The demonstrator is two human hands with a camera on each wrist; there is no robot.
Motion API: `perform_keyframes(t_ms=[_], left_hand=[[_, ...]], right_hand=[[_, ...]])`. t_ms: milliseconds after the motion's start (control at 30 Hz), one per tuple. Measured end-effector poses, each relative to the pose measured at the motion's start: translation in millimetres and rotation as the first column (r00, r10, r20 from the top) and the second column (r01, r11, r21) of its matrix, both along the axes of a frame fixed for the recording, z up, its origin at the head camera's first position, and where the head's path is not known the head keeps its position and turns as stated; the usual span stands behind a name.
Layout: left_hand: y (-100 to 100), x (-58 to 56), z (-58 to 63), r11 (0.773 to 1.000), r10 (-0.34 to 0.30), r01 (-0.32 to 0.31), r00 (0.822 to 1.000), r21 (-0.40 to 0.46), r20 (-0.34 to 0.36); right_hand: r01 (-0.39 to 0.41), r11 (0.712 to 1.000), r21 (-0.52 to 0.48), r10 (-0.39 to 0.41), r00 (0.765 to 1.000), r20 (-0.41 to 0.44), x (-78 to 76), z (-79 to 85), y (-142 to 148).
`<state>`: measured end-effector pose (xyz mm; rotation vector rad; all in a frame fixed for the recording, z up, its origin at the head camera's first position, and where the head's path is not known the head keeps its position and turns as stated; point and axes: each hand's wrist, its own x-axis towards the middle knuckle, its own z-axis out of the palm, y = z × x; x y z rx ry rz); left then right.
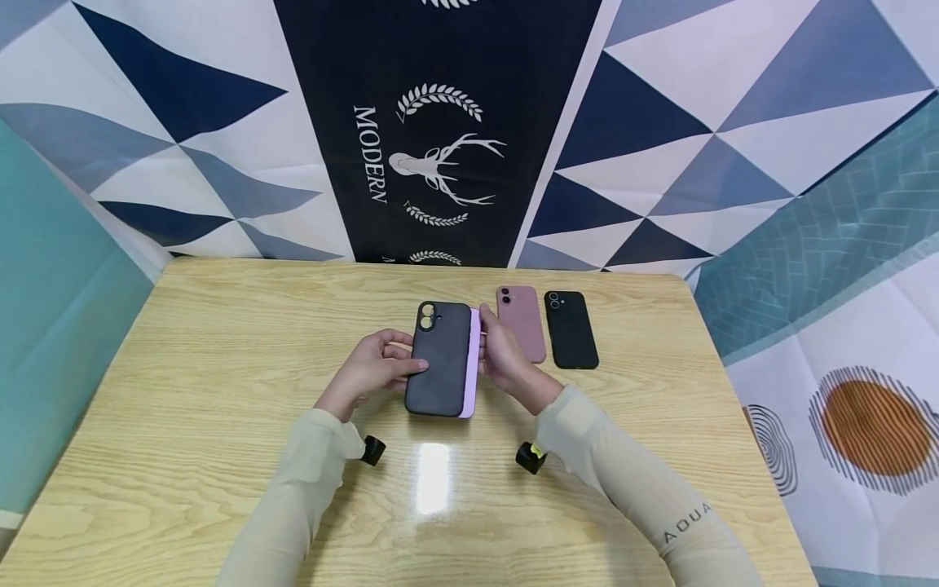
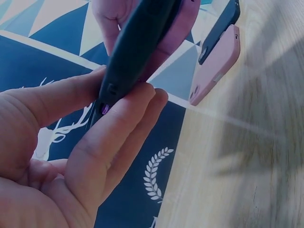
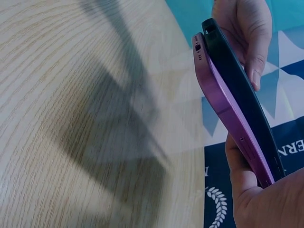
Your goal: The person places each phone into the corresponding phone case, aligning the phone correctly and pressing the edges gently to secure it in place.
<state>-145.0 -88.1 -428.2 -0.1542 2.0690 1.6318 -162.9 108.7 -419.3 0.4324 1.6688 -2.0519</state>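
A black phone case (image 1: 440, 359) is tilted over a purple phone (image 1: 472, 367) in the head view. The phone's right side sticks out beyond the case, whose camera cutout is at the upper left. My left hand (image 1: 377, 363) pinches the case's left edge, thumb on its back and fingers underneath. With thumb and fingers, my right hand (image 1: 506, 350) holds the right edge of the phone. From the right wrist, the phone (image 3: 223, 104) shows its port end and long side outside the case (image 3: 242, 90), with a narrow gap between them.
Right of my hands, a pink phone (image 1: 522, 326) and a black phone (image 1: 572, 330) lie with camera sides up on the wooden table (image 1: 235, 367). A patterned cloth (image 1: 440, 204) hangs behind the table's back edge.
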Motion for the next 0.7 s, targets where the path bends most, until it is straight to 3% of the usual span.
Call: perform_keyframes(t_ms=[700], left_hand=[[3.8, 1.5, 2.1, 1.0, -0.015, 0.015, 1.0, 0.011, 0.0]], right_hand=[[-0.028, 0.999, -0.016, 0.028, 1.0, -0.004, 0.1, -2.2, -1.3]])
